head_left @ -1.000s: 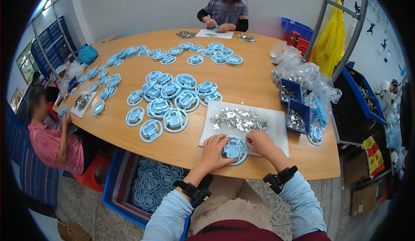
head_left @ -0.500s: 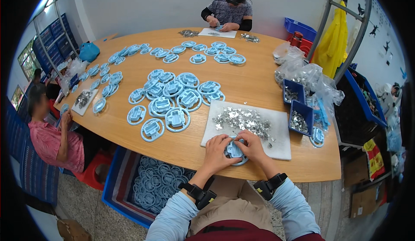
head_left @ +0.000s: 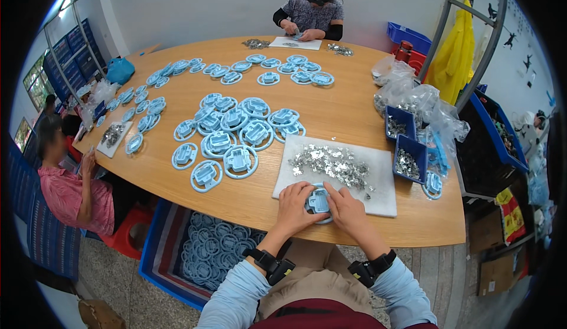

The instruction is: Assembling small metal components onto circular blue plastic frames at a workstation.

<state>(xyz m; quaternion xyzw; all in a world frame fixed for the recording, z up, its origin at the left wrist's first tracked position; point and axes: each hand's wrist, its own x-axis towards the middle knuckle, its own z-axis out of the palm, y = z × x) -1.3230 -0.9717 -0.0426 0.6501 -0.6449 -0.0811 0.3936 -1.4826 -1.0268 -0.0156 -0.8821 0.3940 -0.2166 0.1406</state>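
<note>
Pale-blue plastic ring (head_left: 319,201) sits clamped between my left grip (head_left: 293,209) and right grip (head_left: 348,211). Seemingly a pressing step; next calls for even force.

Left hand (head_left: 294,206) and right hand (head_left: 348,208) bare. Light-blue cloth sleeves (head_left: 233,296), wrinkled, ending partway down the forearms. At each wrist, black straps (head_left: 260,257) carrying black box-shaped modules (head_left: 361,273); a small yellow patch (head_left: 289,273) on the left one. Torso: dark-red cloth garment (head_left: 322,316), a blackish strip across its front, detail too dim to read. Below it, beige cloth trousers (head_left: 313,283), creased over the lap.
</note>
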